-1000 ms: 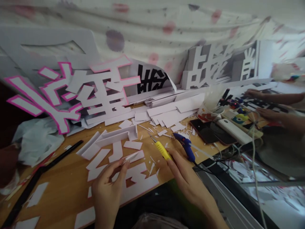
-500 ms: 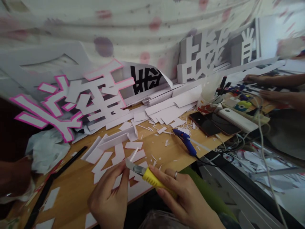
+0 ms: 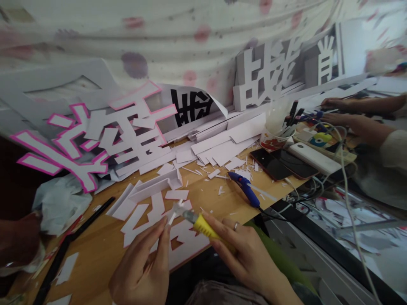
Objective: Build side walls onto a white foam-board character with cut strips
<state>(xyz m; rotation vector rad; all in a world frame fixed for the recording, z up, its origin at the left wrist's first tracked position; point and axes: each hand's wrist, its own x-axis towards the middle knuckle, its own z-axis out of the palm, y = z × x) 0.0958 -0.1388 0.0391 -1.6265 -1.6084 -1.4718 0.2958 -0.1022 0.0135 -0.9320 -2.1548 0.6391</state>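
Note:
My left hand (image 3: 143, 262) pinches a small white strip (image 3: 172, 217) between thumb and fingertips. In my right hand (image 3: 241, 254) is a yellow utility knife (image 3: 205, 226), its blade pointing left beside the strip and blurred. White cut-out pieces with pink edges (image 3: 187, 245) lie on the wooden table (image 3: 95, 237) under and behind my hands. Behind them stands a folded white paper strip (image 3: 152, 188). A blue glue gun (image 3: 246, 188) rests to the right, near the table edge.
White cut-out characters (image 3: 127, 131) lean along the back. Paper strips and scraps, two dark phones (image 3: 270, 164), a paper cup (image 3: 273, 139) and a white power strip (image 3: 314, 159) lie behind. Another person's hands (image 3: 343, 118) are at the right. A black bar (image 3: 63, 250) lies left.
The knife blade has moved slightly right, away from my left fingertips. My left hand has shifted a little left and down, and the strip is now lower.

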